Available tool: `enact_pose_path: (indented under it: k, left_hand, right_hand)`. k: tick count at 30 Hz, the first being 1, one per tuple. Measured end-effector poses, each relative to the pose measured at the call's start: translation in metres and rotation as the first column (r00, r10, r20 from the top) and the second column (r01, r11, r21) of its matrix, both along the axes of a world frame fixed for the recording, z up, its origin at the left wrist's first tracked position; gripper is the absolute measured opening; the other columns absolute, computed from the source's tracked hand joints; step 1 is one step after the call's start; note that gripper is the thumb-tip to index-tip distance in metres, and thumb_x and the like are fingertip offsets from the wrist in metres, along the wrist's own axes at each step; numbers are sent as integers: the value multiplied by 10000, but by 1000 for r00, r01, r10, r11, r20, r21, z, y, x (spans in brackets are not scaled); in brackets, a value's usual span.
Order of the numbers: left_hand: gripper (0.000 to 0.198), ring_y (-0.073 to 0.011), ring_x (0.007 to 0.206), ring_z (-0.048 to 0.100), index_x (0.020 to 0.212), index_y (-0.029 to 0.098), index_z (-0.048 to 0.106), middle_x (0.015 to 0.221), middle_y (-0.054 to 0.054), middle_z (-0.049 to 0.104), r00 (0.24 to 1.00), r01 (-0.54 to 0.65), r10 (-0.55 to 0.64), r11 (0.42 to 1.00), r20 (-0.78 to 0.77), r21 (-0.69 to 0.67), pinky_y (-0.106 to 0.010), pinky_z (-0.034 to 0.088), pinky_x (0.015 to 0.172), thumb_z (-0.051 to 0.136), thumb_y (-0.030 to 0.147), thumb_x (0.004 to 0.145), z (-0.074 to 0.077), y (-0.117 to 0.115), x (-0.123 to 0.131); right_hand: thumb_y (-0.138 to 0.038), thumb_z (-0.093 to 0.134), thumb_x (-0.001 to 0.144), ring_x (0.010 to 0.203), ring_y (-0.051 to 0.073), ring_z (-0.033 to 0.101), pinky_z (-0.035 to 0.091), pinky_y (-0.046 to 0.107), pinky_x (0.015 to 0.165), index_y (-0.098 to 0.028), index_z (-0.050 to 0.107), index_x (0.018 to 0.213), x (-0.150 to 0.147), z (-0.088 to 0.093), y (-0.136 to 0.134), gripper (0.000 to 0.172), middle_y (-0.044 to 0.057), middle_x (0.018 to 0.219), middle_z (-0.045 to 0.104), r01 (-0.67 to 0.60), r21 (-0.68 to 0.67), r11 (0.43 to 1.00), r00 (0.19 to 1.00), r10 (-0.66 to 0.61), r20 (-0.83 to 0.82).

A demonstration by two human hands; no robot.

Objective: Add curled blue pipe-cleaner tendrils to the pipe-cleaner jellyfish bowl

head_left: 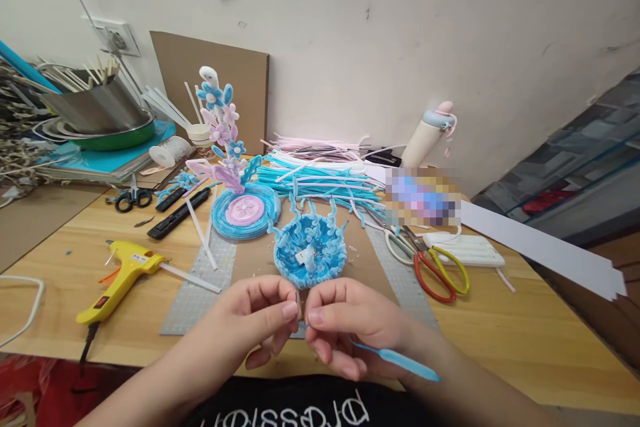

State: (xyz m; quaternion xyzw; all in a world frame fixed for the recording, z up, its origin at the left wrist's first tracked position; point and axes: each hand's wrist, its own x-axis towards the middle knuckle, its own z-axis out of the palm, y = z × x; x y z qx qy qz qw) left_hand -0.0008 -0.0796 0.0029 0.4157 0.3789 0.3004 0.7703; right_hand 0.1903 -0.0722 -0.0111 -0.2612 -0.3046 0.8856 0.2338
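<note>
My left hand and my right hand meet just in front of a blue fuzzy basket. Both are closed, thumb against fingers. A blue pipe cleaner runs out from beneath my right hand toward the right wrist; its thin end passes into the fingers. A small dark bit shows at my left fingertips, too small to make out. The blue basket has curly strands round its rim and a whitish piece inside. Behind it to the left, a round blue base with a pink centre stands beside pink and blue fuzzy flowers.
A yellow glue gun lies at the left, near black scissors and a black cutter. Blue pipe cleaners are piled behind. Red-and-yellow-handled scissors and a white power bank lie right; a bottle stands behind.
</note>
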Motion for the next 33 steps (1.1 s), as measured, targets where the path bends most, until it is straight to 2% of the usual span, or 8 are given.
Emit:
enact_pose_path:
  k: [4, 8, 14, 17, 22, 26, 29, 33]
  left_hand:
    - [257, -17, 410, 266, 748, 162, 574, 562, 53, 500, 999, 18, -16, 999, 48, -47, -120, 180, 350, 704, 380, 794, 1, -1, 1]
    - [218, -14, 426, 318, 845, 173, 630, 651, 27, 570, 996, -11, 11, 1000, 87, 2, -105, 213, 349, 720, 363, 789, 1, -1, 2]
    - [192, -12, 433, 404, 904, 197, 660, 715, 16, 618, 986, -40, 30, 998, 164, 58, -88, 282, 347, 731, 337, 793, -5, 1, 2]
    - [167, -7, 428, 427, 901, 215, 639, 735, 33, 611, 983, -98, 76, 987, 170, 126, -81, 304, 342, 733, 301, 794, -8, 2, 3]
    - [188, 0, 400, 395, 812, 190, 626, 604, 64, 539, 984, -170, 161, 976, 78, 137, -75, 299, 347, 752, 325, 775, -13, 2, 3]
    - [234, -1, 380, 360, 768, 177, 609, 556, 62, 542, 990, -132, 126, 986, 63, 99, -82, 274, 336, 753, 361, 762, -11, 0, 4]
    - [272, -2, 381, 334, 746, 171, 594, 542, 62, 536, 994, -112, 111, 989, 22, 98, -85, 246, 336, 761, 386, 744, -8, -2, 5]
    - [299, -13, 418, 317, 757, 170, 600, 579, 54, 528, 994, -85, 92, 991, -62, 98, -99, 228, 350, 769, 414, 718, -7, -1, 6]
  right_hand:
    - [-260, 715, 755, 296, 46, 515, 337, 98, 263, -106, 648, 714, -1, -2, 0, 173, 0, 524, 665, -9, 5, 1000, 1000, 9, -17]
    - [-251, 695, 762, 289, 53, 506, 350, 111, 265, -99, 663, 720, -2, -4, 1, 160, 6, 511, 657, -15, -45, 999, 999, 13, -52]
    - [-213, 660, 753, 294, 43, 477, 372, 125, 297, -89, 667, 733, 0, -7, 3, 125, 2, 518, 632, -169, -234, 957, 971, 121, -208]
    - [-223, 646, 770, 307, 40, 475, 372, 124, 302, -85, 670, 742, 0, -12, 4, 143, 3, 533, 629, -209, -264, 942, 951, 134, -278]
    - [-224, 655, 751, 299, 49, 480, 372, 130, 291, -98, 666, 716, -4, -16, 1, 132, 2, 516, 631, -130, -202, 971, 970, 82, -229]
    - [-255, 664, 738, 278, 58, 484, 324, 129, 256, -96, 651, 691, -8, -12, -4, 167, 14, 500, 637, -22, -64, 998, 993, 15, -116]
    - [-291, 669, 747, 279, 62, 503, 273, 118, 234, -101, 643, 733, -10, -7, -6, 192, 11, 520, 641, -12, -11, 1000, 999, 11, -48]
    - [-269, 677, 720, 271, 53, 495, 285, 112, 239, -103, 645, 721, -11, -5, -5, 169, 2, 510, 638, -17, 12, 1000, 1000, 17, 17]
